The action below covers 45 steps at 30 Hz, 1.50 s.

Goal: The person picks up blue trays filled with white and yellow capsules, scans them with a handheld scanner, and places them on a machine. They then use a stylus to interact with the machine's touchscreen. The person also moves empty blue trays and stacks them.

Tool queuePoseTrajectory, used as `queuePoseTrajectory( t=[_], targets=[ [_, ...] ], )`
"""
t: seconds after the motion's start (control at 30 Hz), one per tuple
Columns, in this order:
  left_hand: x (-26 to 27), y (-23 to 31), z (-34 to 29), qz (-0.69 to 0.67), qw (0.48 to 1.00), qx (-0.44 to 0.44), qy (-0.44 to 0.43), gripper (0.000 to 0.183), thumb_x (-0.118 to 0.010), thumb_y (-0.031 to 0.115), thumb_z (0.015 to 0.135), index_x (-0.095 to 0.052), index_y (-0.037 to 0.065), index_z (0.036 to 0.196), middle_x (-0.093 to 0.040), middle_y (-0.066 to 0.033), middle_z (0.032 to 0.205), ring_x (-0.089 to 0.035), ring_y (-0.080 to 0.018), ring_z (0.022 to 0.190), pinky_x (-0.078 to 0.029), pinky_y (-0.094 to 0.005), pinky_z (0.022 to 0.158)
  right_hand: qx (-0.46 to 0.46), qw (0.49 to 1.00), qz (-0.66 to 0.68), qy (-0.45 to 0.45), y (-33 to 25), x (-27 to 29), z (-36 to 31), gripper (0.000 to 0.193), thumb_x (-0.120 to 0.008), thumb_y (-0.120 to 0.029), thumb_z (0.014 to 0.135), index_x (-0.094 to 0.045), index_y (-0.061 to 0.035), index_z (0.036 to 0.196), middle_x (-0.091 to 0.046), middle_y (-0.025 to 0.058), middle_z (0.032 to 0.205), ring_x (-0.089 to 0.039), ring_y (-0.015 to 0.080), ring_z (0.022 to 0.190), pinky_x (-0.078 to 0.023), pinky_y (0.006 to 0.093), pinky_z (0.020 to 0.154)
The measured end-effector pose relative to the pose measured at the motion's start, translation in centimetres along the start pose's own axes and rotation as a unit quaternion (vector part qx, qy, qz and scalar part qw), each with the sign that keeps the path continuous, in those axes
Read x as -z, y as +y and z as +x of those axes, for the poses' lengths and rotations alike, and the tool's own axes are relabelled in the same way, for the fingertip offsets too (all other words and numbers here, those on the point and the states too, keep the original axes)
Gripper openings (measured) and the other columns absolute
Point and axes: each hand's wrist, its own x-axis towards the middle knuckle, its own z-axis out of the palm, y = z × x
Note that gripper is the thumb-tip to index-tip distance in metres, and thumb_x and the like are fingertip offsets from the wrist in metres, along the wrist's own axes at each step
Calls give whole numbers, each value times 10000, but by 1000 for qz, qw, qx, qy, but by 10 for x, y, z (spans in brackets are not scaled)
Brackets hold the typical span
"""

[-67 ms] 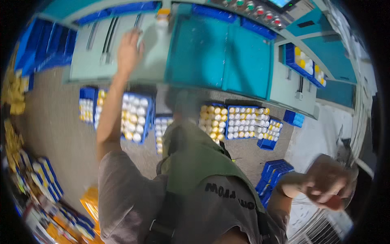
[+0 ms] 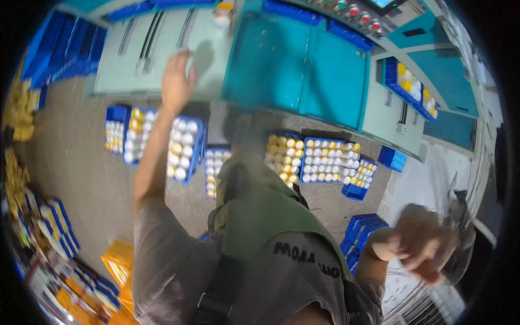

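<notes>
L hand [image 2: 177,81], part open & apparently empty, is farther from the yellow-white bottle [image 2: 223,15] at the pale cabinet's top edge [image 2: 203,13] vs. a sec ago; R hand [image 2: 420,238], blurred, sits further left in view, grip can't tell.

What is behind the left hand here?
A pale green panel shows around the left hand, with a dark shadow to the hand's right and a metal fitting to its left. The patch directly behind the palm and fingers is covered and cannot be seen.
</notes>
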Motion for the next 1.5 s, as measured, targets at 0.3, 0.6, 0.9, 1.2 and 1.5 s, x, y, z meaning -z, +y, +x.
queuePoseTrajectory(
  t=[0.3,0.6,0.9,1.2,1.5],
  targets=[
    [0,232,-670,-21,705,644,-295,344,-669,276,775,-672,-12,962,-662,-237,996,-630,-389,959,-497,-471,817,96,960,256,-53,49,-163,-141,155,-681,-273,893,-736,-132,927,-620,88,736,-485,111,460,-338,226,388],
    [54,445,-871,-231,453,860,-42,223,-630,214,869,-649,-4,909,-637,-61,791,-605,-182,715,-480,-329,620,-81,862,412,-283,45,-271,-182,225,-697,-347,876,-734,-129,920,-637,95,730,-523,125,492,-379,243,417],
    [91,530,-847,-239,393,862,213,417,-641,294,877,-636,-34,1136,-691,-133,995,-644,-215,945,-502,-340,802,-357,753,338,-437,121,-377,-246,466,-739,-443,804,-682,6,914,-683,112,841,-628,200,618,-456,315,527],
    [125,574,-1007,-324,160,898,251,404,-647,325,873,-649,2,1115,-685,-87,989,-634,-187,880,-515,-338,735,-484,800,171,-310,150,-520,-306,259,-562,-170,909,-554,27,1077,-522,40,743,-477,117,627,-416,259,600],
    [273,557,-1071,-86,229,751,613,359,-606,303,930,-609,34,1167,-669,-72,1048,-612,-157,946,-486,-316,826,-422,700,82,-571,192,-702,-335,304,-605,-254,948,-555,1,1105,-494,-19,714,-468,83,628,-410,245,598]
  ],
)
